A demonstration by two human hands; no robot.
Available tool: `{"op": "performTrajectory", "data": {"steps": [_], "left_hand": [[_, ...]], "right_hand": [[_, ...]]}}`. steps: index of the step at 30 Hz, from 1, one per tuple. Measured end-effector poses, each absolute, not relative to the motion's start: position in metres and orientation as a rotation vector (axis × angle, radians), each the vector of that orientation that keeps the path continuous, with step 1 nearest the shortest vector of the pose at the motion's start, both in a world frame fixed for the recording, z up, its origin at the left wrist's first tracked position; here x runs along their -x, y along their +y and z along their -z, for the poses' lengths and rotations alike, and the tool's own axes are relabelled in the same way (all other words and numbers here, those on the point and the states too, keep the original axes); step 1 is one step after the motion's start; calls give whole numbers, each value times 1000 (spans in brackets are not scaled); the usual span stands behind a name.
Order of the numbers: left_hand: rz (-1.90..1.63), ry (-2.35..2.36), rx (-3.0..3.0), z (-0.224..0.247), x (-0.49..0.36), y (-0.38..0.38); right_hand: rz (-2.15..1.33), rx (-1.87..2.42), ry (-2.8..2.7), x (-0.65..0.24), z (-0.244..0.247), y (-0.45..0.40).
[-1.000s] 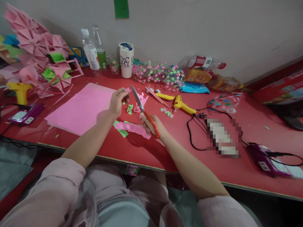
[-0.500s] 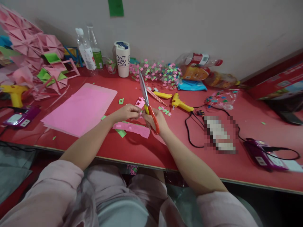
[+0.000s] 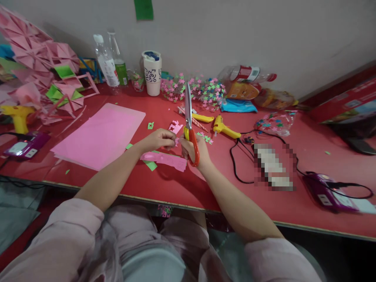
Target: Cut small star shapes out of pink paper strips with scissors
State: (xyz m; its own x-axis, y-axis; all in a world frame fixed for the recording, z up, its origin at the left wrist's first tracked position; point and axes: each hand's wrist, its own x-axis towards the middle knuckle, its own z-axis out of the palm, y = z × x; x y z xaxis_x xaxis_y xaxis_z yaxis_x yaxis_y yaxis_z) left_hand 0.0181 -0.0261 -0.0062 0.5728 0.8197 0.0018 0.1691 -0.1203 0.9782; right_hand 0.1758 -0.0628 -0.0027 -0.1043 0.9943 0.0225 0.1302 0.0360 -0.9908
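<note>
My right hand [image 3: 196, 150] is wrapped round scissors [image 3: 188, 113] with red-and-yellow handles; their blades point up and away from me. Close beside it, my left hand [image 3: 161, 140] pinches a small pink paper star [image 3: 177, 141]. Below the hands lies a pink paper strip [image 3: 164, 159], partly over a green paper scrap [image 3: 150, 165]. A pink scrap with star-shaped cutouts [image 3: 175, 126] rests just beyond my fingers. Small green and pink paper stars [image 3: 207, 138] lie to the right of the scissors.
Pink sheets [image 3: 100, 135] lie at left. A yellow glue gun [image 3: 225, 127] and yellow cutter [image 3: 202, 117] lie at right. Behind stand bottles [image 3: 107, 64], a tumbler [image 3: 152, 76] and a clear bag of stars [image 3: 194, 90]. Black cords run to a purple box [image 3: 326, 192].
The scissors have swung from leaning left to nearly upright, their tips moving right. The right fingers have drawn slightly away from the star, which stays at the left fingertips.
</note>
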Motion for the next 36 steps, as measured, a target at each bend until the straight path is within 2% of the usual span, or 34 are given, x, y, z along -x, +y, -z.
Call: {"op": "performTrajectory", "data": {"steps": [11, 20, 24, 36], "left_hand": [[-870, 785, -1497, 10, -26, -27], [-1501, 872, -1260, 6, -13, -13], [-1678, 899, -1190, 2, -9, -9], [-1720, 977, -1189, 3, -9, -6]], "right_hand": [[-1142, 1211, -1358, -177, 1, -62], [-1218, 1339, -1700, -180, -4, -69], [-1264, 1368, -1812, -177, -7, -73], [-1367, 1332, -1789, -179, -3, -73]]}}
